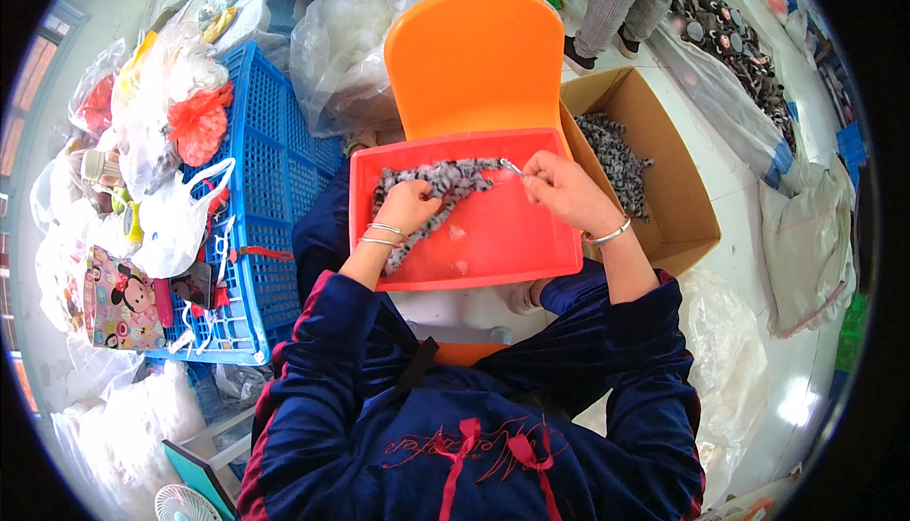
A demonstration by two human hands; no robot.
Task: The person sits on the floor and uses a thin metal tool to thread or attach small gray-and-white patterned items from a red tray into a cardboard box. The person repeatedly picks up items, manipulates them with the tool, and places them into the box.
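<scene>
A shallow red plastic tray (531, 251) sits in front of me, with several grey-and-black spotted plush pieces (455, 176) along its far and left sides. My left hand (406, 206) is at the tray's left, its thumb and fingers pinched on one of these pieces. In my right hand (567, 189), over the tray's right part, is a small shiny metal tool (511, 167). Its tip points left toward the plush, where a bit of white fluff shows. The fingers cover most of the tool, so its exact kind is hidden. Small white tufts lie on the tray's floor.
An orange chair (474, 56) stands behind the tray. To its right, an open cardboard box (682, 208) holds more spotted plush. On the left, a blue crate (270, 284) carries bags and a patterned pouch. A bag of white stuffing (355, 47) stands behind. Another person's legs (626, 0) are at back right.
</scene>
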